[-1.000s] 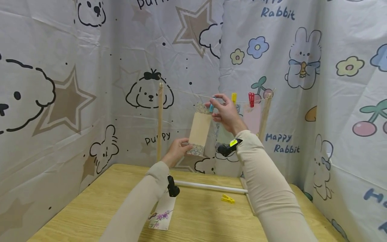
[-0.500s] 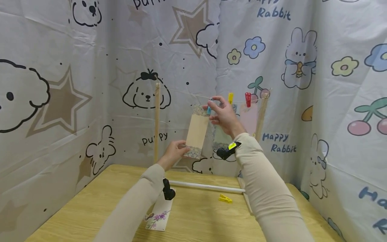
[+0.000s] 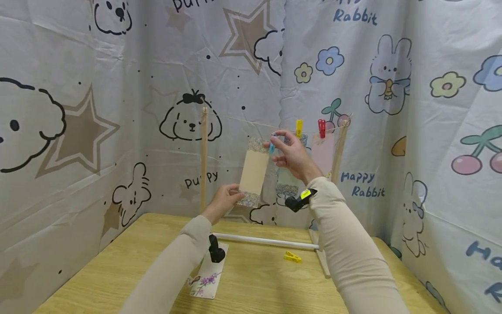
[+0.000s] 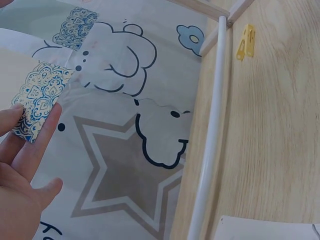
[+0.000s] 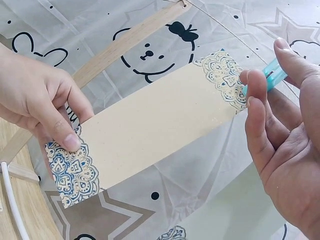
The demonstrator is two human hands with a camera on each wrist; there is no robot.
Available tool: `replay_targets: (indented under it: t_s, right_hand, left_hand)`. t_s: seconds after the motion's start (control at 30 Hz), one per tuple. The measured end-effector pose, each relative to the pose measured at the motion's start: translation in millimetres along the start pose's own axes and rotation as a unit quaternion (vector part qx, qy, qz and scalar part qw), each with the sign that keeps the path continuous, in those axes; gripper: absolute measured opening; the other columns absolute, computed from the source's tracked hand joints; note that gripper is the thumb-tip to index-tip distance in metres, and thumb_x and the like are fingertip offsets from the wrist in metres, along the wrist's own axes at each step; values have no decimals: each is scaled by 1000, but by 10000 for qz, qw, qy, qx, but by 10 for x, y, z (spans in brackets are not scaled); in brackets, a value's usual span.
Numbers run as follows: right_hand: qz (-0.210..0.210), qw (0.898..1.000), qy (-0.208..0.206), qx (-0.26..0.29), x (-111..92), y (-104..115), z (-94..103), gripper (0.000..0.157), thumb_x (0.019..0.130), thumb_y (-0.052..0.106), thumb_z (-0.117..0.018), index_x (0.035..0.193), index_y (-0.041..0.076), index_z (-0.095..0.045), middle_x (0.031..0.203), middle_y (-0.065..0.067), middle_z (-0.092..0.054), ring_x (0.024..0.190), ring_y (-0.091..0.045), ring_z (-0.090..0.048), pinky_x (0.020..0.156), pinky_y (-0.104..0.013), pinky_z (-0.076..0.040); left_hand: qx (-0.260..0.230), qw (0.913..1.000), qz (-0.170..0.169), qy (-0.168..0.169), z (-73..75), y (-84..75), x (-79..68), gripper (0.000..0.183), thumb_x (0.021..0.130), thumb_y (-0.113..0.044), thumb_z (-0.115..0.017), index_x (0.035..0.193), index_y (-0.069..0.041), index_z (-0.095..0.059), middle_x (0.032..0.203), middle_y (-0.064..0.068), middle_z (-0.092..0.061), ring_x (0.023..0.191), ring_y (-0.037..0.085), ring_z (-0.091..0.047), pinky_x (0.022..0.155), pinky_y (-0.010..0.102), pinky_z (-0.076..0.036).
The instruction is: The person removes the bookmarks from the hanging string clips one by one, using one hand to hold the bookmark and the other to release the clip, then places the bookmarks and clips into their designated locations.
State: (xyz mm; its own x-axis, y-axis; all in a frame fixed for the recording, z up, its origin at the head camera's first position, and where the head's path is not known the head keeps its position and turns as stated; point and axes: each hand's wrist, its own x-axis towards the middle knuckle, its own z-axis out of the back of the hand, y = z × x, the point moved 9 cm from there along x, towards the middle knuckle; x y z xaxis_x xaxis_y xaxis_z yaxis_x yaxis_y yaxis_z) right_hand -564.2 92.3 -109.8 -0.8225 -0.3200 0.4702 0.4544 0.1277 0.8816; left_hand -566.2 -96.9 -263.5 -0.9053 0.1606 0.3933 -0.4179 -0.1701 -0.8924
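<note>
A cream bookmark-like card (image 3: pixel 254 172) with blue lace-patterned ends hangs tilted between my hands, just below the string (image 3: pixel 239 119). My left hand (image 3: pixel 223 201) pinches its lower end between thumb and fingers; the left wrist view shows the thumb on the patterned end (image 4: pixel 42 97). Between the thumb and fingers of my right hand (image 3: pixel 292 153) is a light-blue clothespin (image 5: pixel 272 75). Its tip meets the card's upper right edge in the right wrist view. Whether it bites the card is hidden by my fingers.
A yellow clothespin (image 3: pixel 299 128) and a red clothespin (image 3: pixel 321 128) hold a greenish card (image 3: pixel 288 178) and a pink card (image 3: pixel 323 152) on the string. Wooden posts (image 3: pixel 203 161) carry it. On the table lie another yellow clothespin (image 3: pixel 292 257), a white bar (image 3: pixel 266 240) and a flowered card (image 3: pixel 208 279).
The card's upper end and my right hand with the blue clothespin have sunk slightly, farther below the string. My left hand keeps its pinch on the lower end. The head view shifted a little earlier.
</note>
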Motion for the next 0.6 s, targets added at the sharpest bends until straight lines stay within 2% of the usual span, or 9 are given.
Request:
replay_targets:
  t_s: [0.23,0.47,0.6]
  right_hand:
    - [50,9997,-160,-158,-67,-27,27,38,104,29,-66,135,12,-52,113,-11,-75,53,-12,-64,47,-20,-50]
    - [61,9992,-52,-398,-120,-47,-20,42,104,32,-66,137,10,-51,115,-12,-73,55,-12,-64,48,-21,-51]
    - [-8,9994,-57,-348,-152,-87,-9,45,104,31,-66,139,9,-50,117,-15,-73,55,-12,-63,48,-21,-51]
  left_hand:
    - [41,10000,-10,63,-3,22,-48,36,104,-6,-63,137,6,-60,124,20,-68,116,34,-64,92,43,-56]
    - [100,9999,27,47,8,24,-85,34,103,-7,-65,135,4,-63,120,16,-68,109,29,-66,92,41,-56]
    - [145,9999,64,24,20,48,-112,35,103,-7,-66,136,4,-62,117,16,-67,103,27,-67,92,43,-56]
